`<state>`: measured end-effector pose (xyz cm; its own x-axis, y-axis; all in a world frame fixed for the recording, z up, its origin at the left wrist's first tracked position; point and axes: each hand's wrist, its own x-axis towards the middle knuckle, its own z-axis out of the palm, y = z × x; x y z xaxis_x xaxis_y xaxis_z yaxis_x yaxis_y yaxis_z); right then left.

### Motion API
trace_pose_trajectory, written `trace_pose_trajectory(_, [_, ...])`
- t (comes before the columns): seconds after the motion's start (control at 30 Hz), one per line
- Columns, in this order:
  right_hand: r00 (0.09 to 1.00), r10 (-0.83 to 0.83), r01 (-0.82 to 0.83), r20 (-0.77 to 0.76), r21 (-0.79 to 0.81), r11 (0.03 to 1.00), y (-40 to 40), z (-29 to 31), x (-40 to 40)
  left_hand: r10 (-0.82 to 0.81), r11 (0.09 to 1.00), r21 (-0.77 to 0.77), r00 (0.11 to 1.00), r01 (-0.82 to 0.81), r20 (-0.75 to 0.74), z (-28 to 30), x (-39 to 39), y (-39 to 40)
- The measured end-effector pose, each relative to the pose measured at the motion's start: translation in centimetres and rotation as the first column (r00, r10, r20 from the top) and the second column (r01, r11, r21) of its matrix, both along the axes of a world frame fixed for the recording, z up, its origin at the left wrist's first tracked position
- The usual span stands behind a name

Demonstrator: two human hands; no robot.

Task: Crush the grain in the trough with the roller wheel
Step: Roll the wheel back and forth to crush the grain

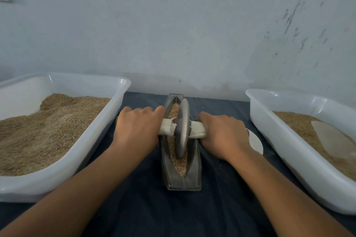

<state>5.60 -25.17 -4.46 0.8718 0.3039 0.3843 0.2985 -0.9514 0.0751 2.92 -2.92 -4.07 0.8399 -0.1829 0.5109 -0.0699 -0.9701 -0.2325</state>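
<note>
Where the grain lies heaped along the narrow trough at the middle of the bench, we see the roller wheel standing on edge in it. We judge that uneven pressure could tilt the wheel and spill kernels over the rim, or shift the trough. The left hand and the right hand each keep a closed grip, fingers curled round the cloth-wrapped axle. White tubs of grain flank them.
</note>
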Motion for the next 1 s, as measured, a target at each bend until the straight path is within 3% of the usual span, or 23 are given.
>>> trace_pose_trajectory(0.33, [0.998,0.064,-0.063,0.002,-0.071,0.995,0.0,1.5,-2.3,0.005,0.997,-0.077,0.979,-0.022,-0.203,0.9,-1.9,0.5])
trace_pose_trajectory(0.53, [0.996,0.089,-0.091,-0.032,-0.057,0.994,-0.5,1.6,-2.7,0.014,0.997,-0.071,0.981,-0.028,-0.192,1.0,-2.3,0.4])
trace_pose_trajectory(1.0, [0.993,-0.026,0.021,-0.114,-0.041,0.999,0.3,0.7,2.0,0.042,0.999,-0.010,0.993,-0.043,-0.115,0.2,2.3,0.0])
